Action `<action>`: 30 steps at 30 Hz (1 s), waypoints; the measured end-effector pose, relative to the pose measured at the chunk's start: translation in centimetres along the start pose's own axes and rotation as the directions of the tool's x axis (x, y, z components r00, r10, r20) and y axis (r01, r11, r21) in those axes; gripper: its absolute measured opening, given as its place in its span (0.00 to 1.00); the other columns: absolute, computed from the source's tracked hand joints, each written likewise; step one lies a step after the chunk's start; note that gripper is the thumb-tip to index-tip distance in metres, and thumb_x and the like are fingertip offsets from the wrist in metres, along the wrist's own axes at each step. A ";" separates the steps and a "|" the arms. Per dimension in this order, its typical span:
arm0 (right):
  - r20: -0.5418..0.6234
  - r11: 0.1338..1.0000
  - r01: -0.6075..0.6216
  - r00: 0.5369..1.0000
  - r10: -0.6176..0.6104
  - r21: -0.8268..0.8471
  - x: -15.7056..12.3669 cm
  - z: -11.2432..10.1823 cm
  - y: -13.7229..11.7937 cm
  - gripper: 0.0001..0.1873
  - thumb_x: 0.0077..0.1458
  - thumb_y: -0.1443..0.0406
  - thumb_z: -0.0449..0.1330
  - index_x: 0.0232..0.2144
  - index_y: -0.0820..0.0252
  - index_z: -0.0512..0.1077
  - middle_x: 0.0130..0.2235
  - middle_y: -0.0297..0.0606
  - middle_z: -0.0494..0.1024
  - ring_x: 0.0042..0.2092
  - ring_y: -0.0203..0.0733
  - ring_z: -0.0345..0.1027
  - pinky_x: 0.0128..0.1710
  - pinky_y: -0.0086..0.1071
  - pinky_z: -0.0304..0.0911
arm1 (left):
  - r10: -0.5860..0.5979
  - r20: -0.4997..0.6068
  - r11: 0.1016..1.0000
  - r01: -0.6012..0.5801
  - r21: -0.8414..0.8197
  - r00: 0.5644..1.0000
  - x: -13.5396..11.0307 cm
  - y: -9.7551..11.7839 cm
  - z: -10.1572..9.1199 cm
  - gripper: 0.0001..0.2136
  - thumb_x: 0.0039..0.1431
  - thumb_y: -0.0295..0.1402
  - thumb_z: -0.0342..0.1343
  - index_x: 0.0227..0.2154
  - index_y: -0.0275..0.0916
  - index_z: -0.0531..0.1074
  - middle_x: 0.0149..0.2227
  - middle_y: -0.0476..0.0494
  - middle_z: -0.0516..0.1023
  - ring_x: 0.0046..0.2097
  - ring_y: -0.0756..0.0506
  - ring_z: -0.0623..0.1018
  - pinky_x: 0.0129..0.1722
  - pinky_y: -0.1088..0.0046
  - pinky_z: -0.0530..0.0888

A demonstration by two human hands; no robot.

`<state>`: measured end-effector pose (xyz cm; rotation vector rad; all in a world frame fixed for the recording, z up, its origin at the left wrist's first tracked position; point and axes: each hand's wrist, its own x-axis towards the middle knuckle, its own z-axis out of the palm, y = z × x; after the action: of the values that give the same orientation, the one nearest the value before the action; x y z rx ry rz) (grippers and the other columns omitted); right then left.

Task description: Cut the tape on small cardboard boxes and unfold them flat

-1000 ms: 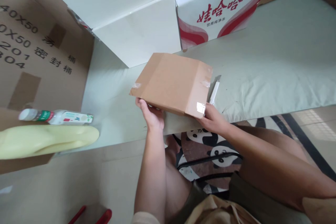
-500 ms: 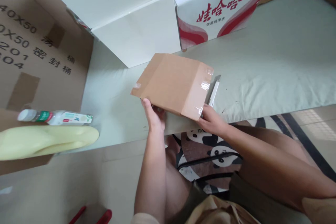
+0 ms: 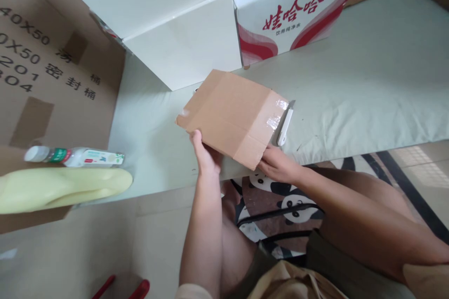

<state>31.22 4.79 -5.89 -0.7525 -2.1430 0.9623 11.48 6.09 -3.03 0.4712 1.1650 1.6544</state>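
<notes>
Box [image 3: 231,112] in two hands: a person seated at the edge of a cloth-covered surface [image 3: 351,84] holds a flat brown cardboard box just above it, tipped so its broad face looks up at the camera. The left hand [image 3: 206,158] clasps the near edge at the box's seven o'clock, thumb laid up the side and fingers tucked out of sight beneath. The right hand [image 3: 277,164] grips the near corner at five o'clock. Holding only the near side appears to leave the whole top face, and the clear tape [image 3: 277,114] at three o'clock, open to view. A white cutter [image 3: 284,126] lies on the surface just beside that taped end, within easy reach of the right hand. Cartons [image 3: 182,42], some white and one printed in red, stand at twelve o'clock, close behind the box. Well apart at nine o'clock, a bottle [image 3: 73,156] lies on its side just beside a pale yellow jug [image 3: 63,187], both out of the hands' way.
</notes>
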 end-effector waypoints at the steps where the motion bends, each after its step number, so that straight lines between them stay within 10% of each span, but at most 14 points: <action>1: -0.005 1.000 -0.004 1.000 0.004 -0.003 0.0 0.0 0.0 0.18 0.66 0.65 0.49 0.50 0.55 0.76 0.54 0.45 0.79 0.56 0.50 0.73 0.54 0.47 0.73 | -0.009 -0.001 1.000 0.009 -0.014 1.000 0.0 0.0 0.1 0.29 0.50 0.58 0.59 0.50 0.46 0.70 0.55 0.40 0.75 0.55 0.39 0.75 0.50 0.63 0.74; 30: 0.005 0.996 -0.068 0.998 0.068 -0.057 -0.1 -0.2 0.1 0.19 0.62 0.68 0.53 0.54 0.59 0.73 0.56 0.47 0.77 0.56 0.52 0.72 0.53 0.48 0.73 | 0.005 -0.049 1.000 -0.006 -0.014 0.999 -0.1 0.4 0.8 0.27 0.51 0.58 0.56 0.47 0.44 0.73 0.50 0.39 0.78 0.54 0.36 0.76 0.48 0.60 0.76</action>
<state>31.43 4.81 -5.92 -0.8563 -2.1711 0.9434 11.90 6.37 -2.29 0.4275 1.1885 1.6861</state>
